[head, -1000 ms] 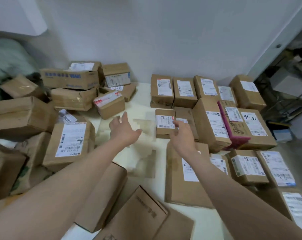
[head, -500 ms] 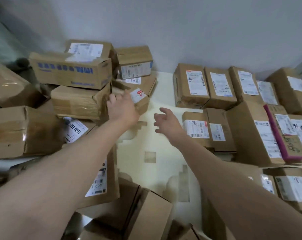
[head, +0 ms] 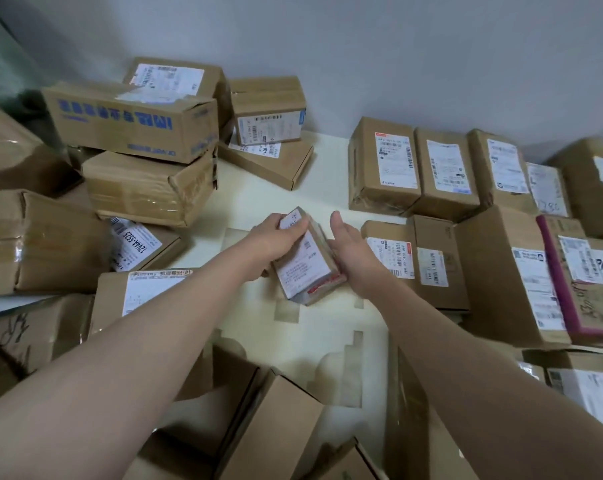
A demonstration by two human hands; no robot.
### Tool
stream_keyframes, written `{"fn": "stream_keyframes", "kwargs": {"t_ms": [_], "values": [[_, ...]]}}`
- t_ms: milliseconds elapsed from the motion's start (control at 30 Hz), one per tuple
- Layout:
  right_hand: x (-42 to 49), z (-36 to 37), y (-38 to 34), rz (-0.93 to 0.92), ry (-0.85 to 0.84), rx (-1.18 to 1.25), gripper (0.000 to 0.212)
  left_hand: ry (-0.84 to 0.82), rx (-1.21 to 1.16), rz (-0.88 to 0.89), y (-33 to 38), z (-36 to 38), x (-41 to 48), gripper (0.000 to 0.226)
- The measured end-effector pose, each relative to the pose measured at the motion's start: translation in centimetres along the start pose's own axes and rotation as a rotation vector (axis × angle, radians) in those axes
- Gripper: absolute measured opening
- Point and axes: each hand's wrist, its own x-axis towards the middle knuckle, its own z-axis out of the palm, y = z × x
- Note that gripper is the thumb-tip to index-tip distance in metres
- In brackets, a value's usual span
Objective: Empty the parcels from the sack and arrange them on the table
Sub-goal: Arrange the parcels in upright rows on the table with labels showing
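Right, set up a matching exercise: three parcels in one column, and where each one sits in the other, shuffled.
Things:
1. small labelled parcel
2. blue-printed box
3. pink-edged box

Places:
A. far right, among the lined-up parcels
B. on top of the crumpled taped box in the left pile
C. between the left hand and the right hand

Pairs: 1-C, 2-B, 3-A

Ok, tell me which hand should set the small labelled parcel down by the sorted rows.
Probably left: the left hand grips the small parcel at its far end, while the right hand lies open alongside its right edge, able only to steady it.
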Motion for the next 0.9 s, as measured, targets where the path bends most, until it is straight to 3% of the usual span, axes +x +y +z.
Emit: {"fn": "stream_keyframes", "kwargs": {"t_ms": [100,200,300,367,500,633,767,833,900], "values": [[-0.3,-0.5,0.5,-0.110,-0.056,-0.032,0.075,0.166,0.058,0.042,0.3,0.9,0.7,0.075],[-0.3,-1.1,0.8,-0.212,-0.011,-0.129,0.060,0.270,0.191,0.079,0.6,1.4,0.6,0.069],[-0.3,-1.9,1.0,-0.238,0.012,-0.275,0.042,0.089,0.176,0.029,0.4,2.1,0.6,0.038],[-0.4,-2.5,0.8,-0.266,0.061,-0.403,0.031,0.007,0.181,-0.018,0.8,2.8,0.7,0.039],[1.7,-2.9,-1.0,-0.355,0.258,-0.436,0.028,0.279,0.240,0.056,3.2,1.8,3.4,0.070],[5.6,-2.4,-5.1,-0.424,0.210,-0.401,0.034,0.544,0.137,0.184,7.0,-1.2,7.1,0.081],[10.6,-0.1,-9.0,-0.514,0.177,-0.582,0.048,0.880,0.517,0.503,9.7,-4.7,9.9,0.086],[12.7,1.4,-11.2,-0.543,0.182,-0.646,0.057,0.878,0.759,0.553,11.3,-7.1,12.1,0.091],[14.7,2.8,-12.8,-0.522,0.113,-0.798,0.077,0.760,0.916,0.467,12.5,-9.1,14.2,0.101]]}}
